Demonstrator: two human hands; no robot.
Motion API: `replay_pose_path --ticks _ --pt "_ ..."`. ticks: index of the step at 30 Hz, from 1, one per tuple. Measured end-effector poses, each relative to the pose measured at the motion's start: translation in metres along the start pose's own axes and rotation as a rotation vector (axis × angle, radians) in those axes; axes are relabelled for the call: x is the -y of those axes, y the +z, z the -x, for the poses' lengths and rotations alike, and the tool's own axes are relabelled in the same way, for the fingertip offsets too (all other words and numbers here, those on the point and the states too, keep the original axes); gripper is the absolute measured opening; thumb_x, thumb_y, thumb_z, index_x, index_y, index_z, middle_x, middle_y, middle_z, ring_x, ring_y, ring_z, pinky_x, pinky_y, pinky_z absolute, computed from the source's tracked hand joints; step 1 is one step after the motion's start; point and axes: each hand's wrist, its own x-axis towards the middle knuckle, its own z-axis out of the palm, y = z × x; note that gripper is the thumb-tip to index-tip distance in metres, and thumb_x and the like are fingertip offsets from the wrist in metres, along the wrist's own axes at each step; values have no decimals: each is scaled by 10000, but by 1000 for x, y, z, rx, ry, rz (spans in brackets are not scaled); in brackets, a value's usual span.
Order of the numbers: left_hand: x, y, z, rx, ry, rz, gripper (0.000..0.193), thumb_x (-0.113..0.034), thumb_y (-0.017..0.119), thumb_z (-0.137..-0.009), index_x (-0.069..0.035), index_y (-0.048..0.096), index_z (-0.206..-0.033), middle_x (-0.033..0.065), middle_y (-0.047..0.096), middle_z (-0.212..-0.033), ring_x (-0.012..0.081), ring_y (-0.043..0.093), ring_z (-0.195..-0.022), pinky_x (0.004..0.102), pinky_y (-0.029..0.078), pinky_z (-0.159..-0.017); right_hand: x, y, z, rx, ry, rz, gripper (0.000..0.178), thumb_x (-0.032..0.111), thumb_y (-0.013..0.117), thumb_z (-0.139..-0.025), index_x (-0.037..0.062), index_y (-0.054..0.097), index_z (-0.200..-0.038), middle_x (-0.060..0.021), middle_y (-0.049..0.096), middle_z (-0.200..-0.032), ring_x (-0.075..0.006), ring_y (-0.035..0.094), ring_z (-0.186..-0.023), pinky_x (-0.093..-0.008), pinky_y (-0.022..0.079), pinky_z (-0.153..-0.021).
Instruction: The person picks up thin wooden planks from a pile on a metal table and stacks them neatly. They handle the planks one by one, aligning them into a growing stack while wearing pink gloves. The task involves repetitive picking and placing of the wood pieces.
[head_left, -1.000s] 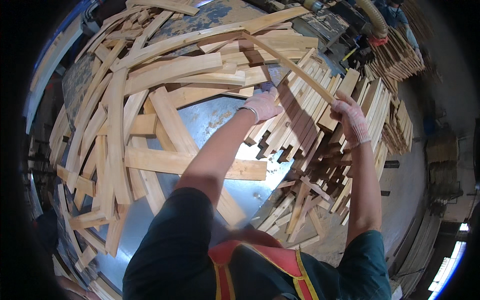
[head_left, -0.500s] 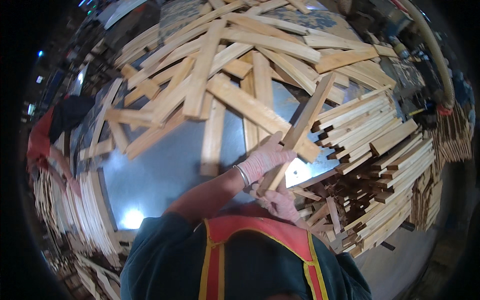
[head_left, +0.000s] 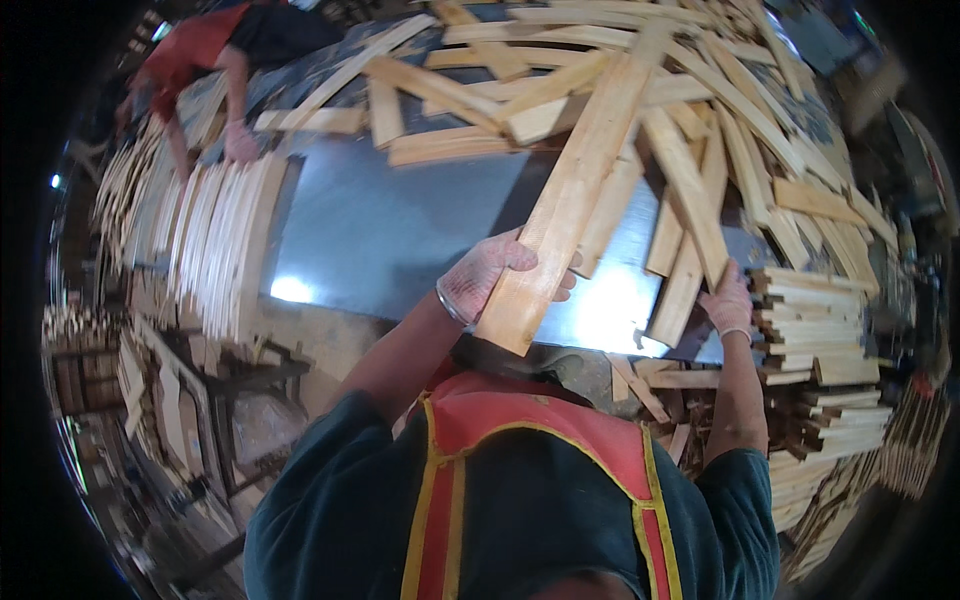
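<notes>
A long, pale wooden board (head_left: 560, 220) slants up and away over the table, its near end close to my chest. My left hand (head_left: 485, 277), in a pinkish-white glove, is closed around that near part, thumb on top and fingertips showing at the far edge. Further right, my gloved right hand (head_left: 729, 303) grips the near end of a second wooden board (head_left: 685, 185), which leans across other boards in the heap. Part of the right hand's fingers is hidden. Behind the held board lies another plank (head_left: 612, 215).
Loose boards (head_left: 480, 95) are heaped across the far side of the shiny metal table (head_left: 390, 230). A neat stack of boards (head_left: 815, 320) stands right of my right hand. At left, a person in red (head_left: 195, 50) reaches to a row of upright boards (head_left: 225, 240).
Both hands were together on one narrow-edge-up board. Now the left alone holds a board, broad face showing, while the right has moved rightward to another. The view has swung, bringing the co-worker further in.
</notes>
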Motion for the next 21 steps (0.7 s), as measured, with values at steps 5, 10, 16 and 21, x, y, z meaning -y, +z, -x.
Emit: replay_pose_path --ticks 5,10,16,21 --pt "-29 -87 90 -88 142 -17 708 -261 786 -857 17 526 -1454 186 687 -1223 308 717 -1014 429 605 -924 73 10 61 426 113 -1400 573 204 717 -812 -40 587 -1313 -177 702 -1098 -293 722 -956 -410 625 -852" --pt "-52 -208 181 -293 106 337 553 -373 739 -985 -15 578 -1374 95 717 -965 241 721 -777 371 624 -668 266 17 186 564 46 -1869 669 248 751 -838 -57 523 -1387 -192 672 -1198 -313 696 -1054 -483 623 -962" --pt "-76 -260 240 0 272 649 498 -453 634 -1056 -18 649 -1298 18 635 -752 116 613 -573 274 492 -509 400 74 189 849 203 -1993 600 136 639 -784 -104 517 -1320 -217 668 -1151 -353 695 -976 -504 614 -923" --pt "-71 -293 267 206 477 566 647 -311 623 -1046 35 414 -1550 74 670 -886 164 655 -641 316 522 -571 464 107 186 857 253 -1878 568 103 603 -760 -51 487 -1295 -229 659 -1055 -384 690 -860 -539 634 -792"
